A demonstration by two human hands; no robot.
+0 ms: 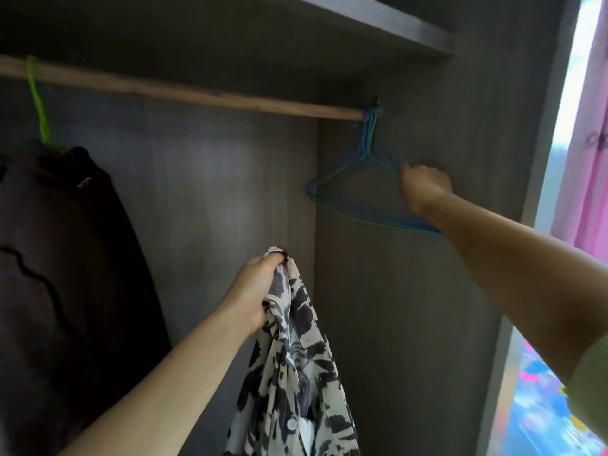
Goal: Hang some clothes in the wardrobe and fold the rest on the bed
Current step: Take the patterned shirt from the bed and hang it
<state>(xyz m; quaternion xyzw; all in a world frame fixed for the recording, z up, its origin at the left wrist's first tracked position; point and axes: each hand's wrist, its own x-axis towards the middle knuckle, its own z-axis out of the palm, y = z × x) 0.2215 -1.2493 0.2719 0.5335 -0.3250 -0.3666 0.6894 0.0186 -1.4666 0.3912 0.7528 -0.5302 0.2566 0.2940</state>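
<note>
1. The right hand (424, 187) reaches far into the wardrobe (444, 291), up near the end of the wooden rail (184, 90). Its fingers curl over the sloping top wire of the blue hangers (348, 189), so it looks like it is gripping them. The fingertips are hidden behind the hand, so how many hangers it holds cannot be told.

2. The left hand (258, 291) is lower and nearer the person. It holds a black-and-white patterned shirt (292, 373) bunched up at the top. The rest of the shirt hangs straight down from the fist.

3. The blue hangers are a small bunch, with a green one mixed in. Their hooks sit on the rail right at its right end, close to the side wall.

4. The step seems to be getting a hanger for the shirt. The shirt is not on a hanger yet.

5. Next, the right hand probably needs to lift one hanger up so its hook comes off the rail. It should take just one and leave the others behind. They sit very close together, so they may tangle.

6. The right arm is stretched out almost straight, going up and to the left. The left arm is bent a little and points up toward the middle of the wardrobe.

7. On the left, a dark garment (59, 258) hangs from a green hanger (38, 103) on the same rail. It is well apart from the blue hangers. A shelf (378, 21) sits above the rail, and a pink curtain (592, 159) shows at the right edge.
</note>
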